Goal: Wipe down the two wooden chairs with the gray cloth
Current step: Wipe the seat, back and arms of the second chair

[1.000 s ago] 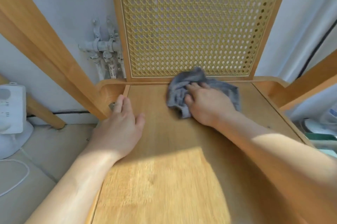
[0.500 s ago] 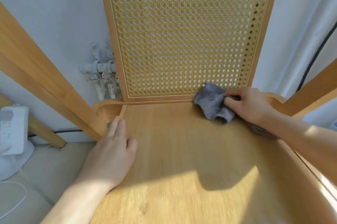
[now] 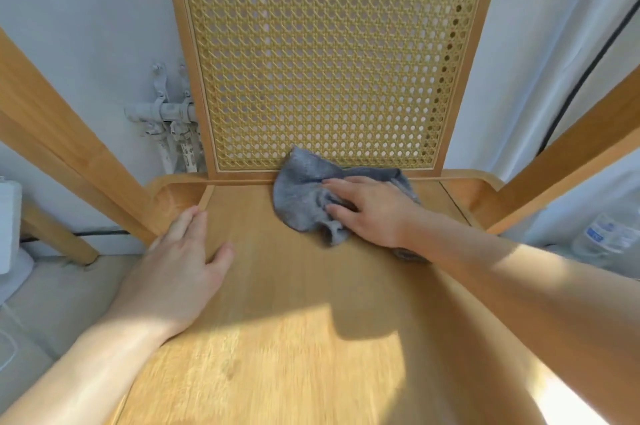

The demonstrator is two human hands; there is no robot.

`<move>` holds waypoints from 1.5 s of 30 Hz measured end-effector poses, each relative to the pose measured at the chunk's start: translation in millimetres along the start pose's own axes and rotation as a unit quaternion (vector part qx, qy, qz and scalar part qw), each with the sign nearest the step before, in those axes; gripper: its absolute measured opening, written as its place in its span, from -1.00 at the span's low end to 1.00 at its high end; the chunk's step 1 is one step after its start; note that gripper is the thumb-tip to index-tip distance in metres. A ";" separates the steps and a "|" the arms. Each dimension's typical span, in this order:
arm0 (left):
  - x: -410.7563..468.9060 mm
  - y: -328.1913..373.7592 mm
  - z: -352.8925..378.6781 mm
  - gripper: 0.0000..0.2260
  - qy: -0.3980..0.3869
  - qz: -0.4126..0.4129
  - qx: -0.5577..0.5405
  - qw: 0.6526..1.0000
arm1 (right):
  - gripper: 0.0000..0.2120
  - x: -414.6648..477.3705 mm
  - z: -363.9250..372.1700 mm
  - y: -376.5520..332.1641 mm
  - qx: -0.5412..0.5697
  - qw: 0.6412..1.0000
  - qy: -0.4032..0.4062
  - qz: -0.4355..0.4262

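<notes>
Seat: flat light-brown wooden chair seat [image 3: 287,303], seen from above, front half lit by sun, rear half shaded.
Backrest: upright woven yellow cane panel [image 3: 329,54] in a wooden frame, joined at the rear seat edge.
Cloth: crumpled gray cloth [image 3: 304,198] is spread on the rear of the seat, right of centre, its upper edge touching the base of the cane panel.
Right hand: right hand [image 3: 374,213] is laid palm down on the cloth, fingers extended and pressed flat onto it, thumb tucked against a fold; cloth is pinned to the seat, not pinched up.
Left hand: left hand [image 3: 180,272] is rested flat on the left side of the seat, fingers together, thumb spread out, nothing held; fingertips lie near the rear-left corner.
Armrests: slanted wooden arm rails are seen at left [image 3: 59,144] and right [image 3: 568,161].
Background: white painted wall pipes [image 3: 166,123] left of the backrest; clear plastic bottle [image 3: 609,237] at lower right, off the chair.
</notes>
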State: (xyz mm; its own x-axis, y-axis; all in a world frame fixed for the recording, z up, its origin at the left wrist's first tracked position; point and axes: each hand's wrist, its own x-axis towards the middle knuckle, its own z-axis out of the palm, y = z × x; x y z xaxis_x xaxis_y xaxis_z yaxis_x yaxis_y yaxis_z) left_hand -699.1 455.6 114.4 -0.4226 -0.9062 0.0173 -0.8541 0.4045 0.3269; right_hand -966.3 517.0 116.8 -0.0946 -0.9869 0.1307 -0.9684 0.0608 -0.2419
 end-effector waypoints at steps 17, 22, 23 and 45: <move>5.3 -16.7 1.0 -0.22 -0.063 -0.104 -0.231 0.965 | -0.45 -128.8 -31.5 40.7 0.017 0.957 -0.052 0.285; 7.2 -11.0 3.6 -0.30 -0.049 -0.101 -0.215 0.970 | -0.47 -57.6 -28.2 52.5 -0.044 0.945 -0.028 0.322; 7.6 -9.5 4.5 -0.33 -0.044 -0.100 -0.203 0.973 | -0.47 -55.7 -21.4 40.4 -0.065 0.951 -0.024 0.303; -22.8 184.5 39.9 -0.41 -0.151 0.228 0.005 0.962 | -0.88 -135.3 -52.3 10.9 0.482 0.829 0.137 0.248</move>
State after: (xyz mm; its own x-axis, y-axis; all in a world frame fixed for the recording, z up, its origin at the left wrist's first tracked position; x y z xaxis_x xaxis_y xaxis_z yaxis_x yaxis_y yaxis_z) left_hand -859.1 555.8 136.6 -0.8218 -0.5574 -0.1179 -0.5606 0.7544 0.3414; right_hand -976.1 659.0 146.9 -0.6028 -0.7972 -0.0335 -0.1723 0.1710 -0.9701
